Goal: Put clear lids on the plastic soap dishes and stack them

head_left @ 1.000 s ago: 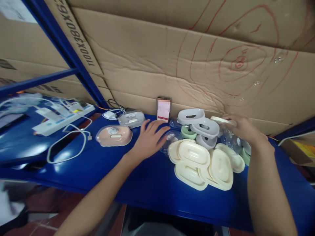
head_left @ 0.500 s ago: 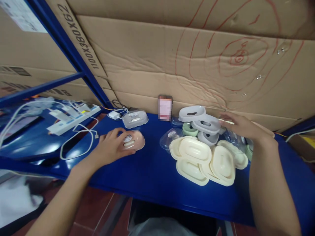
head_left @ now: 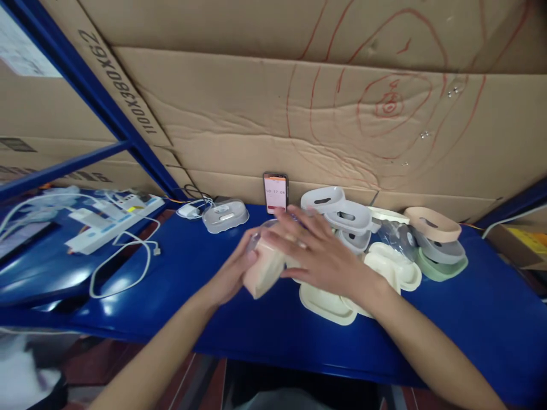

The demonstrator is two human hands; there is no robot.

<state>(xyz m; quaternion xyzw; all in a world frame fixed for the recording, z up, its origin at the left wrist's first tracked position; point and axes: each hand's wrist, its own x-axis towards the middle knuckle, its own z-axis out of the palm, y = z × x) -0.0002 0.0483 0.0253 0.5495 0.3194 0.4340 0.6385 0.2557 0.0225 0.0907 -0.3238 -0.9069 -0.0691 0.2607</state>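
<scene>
My left hand [head_left: 233, 273] is closed around a pink oval soap dish [head_left: 258, 274] with a clear cover, lifted off the table and tilted on its side. Over the top of the dish my right hand [head_left: 329, 256] lies with fingers stretched out and apart. Those fingers are blurred and hide part of the dish; whether they touch it I cannot tell. Behind and under my right wrist is a pile of cream oval trays [head_left: 327, 302]. Beyond it sit grey oval dishes [head_left: 348, 215] with slots. A clear-covered grey dish [head_left: 225, 216] stands at the back left.
A phone [head_left: 276, 193] leans against the cardboard wall [head_left: 231, 108]. A stack of peach, grey and green dishes [head_left: 442, 265] and clear covers [head_left: 397, 239] lie at the right. A white power strip [head_left: 113, 225] with a looping cable [head_left: 147, 267] is on the left.
My left hand has lifted the pink soap dish and brought it right, tilting it. My right hand has come left from behind the pile to the dish.
</scene>
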